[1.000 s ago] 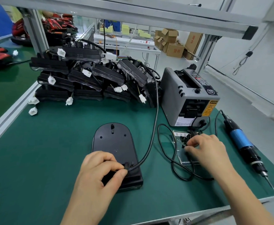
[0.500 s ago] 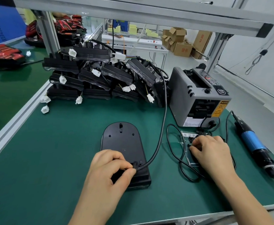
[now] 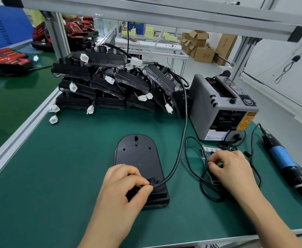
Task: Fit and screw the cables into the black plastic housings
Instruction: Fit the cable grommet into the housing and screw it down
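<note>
A black plastic housing (image 3: 137, 158) lies flat on the green mat in front of me. A black cable (image 3: 181, 140) runs from the stack behind down to the housing's near right corner. My left hand (image 3: 126, 185) pinches the cable end against that corner. My right hand (image 3: 230, 167) rests, fingers curled, on a clear bag of small black parts (image 3: 218, 149) to the right; what it holds is hidden. A blue electric screwdriver (image 3: 282, 160) lies at the far right.
A pile of finished black housings (image 3: 110, 83) with white connectors fills the back of the mat. A grey tape dispenser (image 3: 221, 108) stands at the back right. A second black cable loop (image 3: 200, 176) lies between housing and right hand. Aluminium rail (image 3: 19, 133) bounds the left.
My right hand has drawn slightly nearer over the parts bag and its fingers have curled. My left hand stays pinched on the cable at the housing corner.
</note>
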Motion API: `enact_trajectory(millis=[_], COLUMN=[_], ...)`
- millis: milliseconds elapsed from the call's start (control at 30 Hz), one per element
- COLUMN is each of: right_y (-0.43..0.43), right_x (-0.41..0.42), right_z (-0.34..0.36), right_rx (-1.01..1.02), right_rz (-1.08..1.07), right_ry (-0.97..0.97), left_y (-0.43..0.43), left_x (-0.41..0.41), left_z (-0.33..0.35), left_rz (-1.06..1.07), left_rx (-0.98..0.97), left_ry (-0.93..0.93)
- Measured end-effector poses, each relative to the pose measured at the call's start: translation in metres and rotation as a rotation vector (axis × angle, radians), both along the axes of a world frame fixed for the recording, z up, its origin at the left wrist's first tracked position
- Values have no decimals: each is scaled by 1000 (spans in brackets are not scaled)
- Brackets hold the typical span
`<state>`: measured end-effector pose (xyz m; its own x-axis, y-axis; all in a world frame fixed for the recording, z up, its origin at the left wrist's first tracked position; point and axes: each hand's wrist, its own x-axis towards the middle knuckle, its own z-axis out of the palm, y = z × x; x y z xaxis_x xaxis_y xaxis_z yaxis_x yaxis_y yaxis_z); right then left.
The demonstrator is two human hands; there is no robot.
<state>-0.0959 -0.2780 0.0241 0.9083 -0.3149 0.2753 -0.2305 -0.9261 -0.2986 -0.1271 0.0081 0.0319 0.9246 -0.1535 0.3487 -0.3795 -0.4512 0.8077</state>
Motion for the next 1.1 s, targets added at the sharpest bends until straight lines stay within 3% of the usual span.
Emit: enact_trajectory(millis=[300,700,733,800,900,1000,1100], right_y=[-5,6,10,25,66,101,115], right_x=[2,-2,-5,-15,-34,-44,-43], right_z=[-1,10,14,25,48,55,48], right_rx=[-113,-8,62,405,901,912,822], right_rz=[-25,-73,-56,39,351,624,655], right_ry=[157,173,128,4,-80,4,16], left_y=[1,1,1,1,1,0,-1], left_x=[0,0,0,0,0,1,2], left_z=[0,1,1,0,-1,0,1], left_rz=[-5,-6,-7,-6,4,3,13], left_rx=[-6,14,18,21,22,15,-1], left_ry=[0,20,18,10,11,0,-6])
